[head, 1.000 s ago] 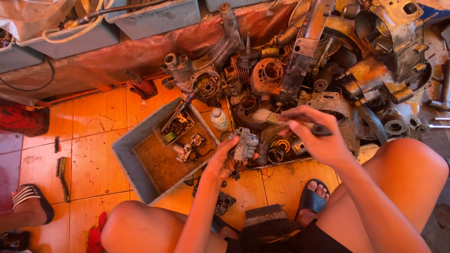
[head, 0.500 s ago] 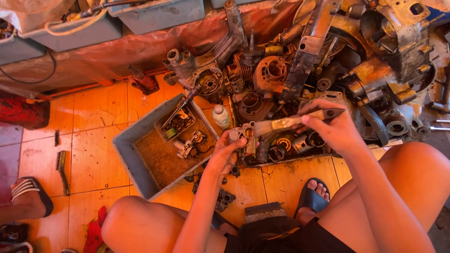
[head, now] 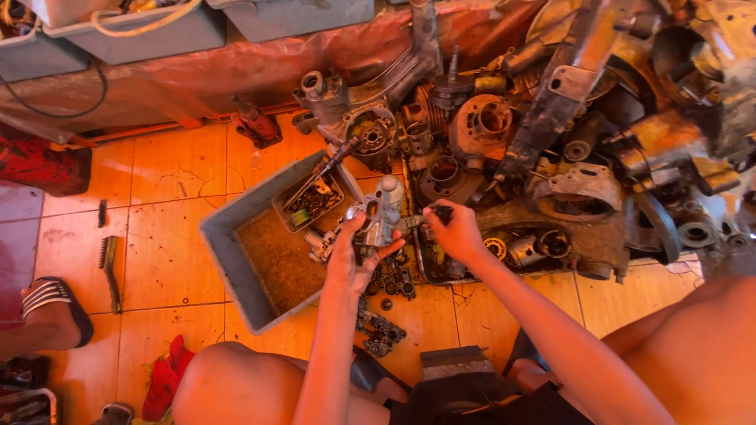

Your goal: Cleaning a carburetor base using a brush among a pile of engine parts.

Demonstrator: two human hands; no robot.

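My left hand (head: 356, 260) grips a small grey metal carburettor body (head: 383, 211), held upright over the right edge of a grey tray (head: 228, 260). My right hand (head: 455, 234) is closed on a dark-handled tool (head: 431, 216) whose tip meets the right side of the carburettor. Both forearms reach forward from between my bare knees. Below the hands, several small dark metal parts (head: 379, 334) lie on the orange floor tiles.
A heap of greasy engine parts (head: 551, 157), with cylinders and casings, fills the right and far side. The tray holds a small box of bits (head: 313, 201). A wire brush (head: 110, 264) lies left. Another person's sandalled foot (head: 49, 311) is at far left. A red rag (head: 164, 378) lies by my knee.
My right hand has come in leftward from the engine heap, bringing the tool up against the carburettor. My left hand has kept its hold on the part.
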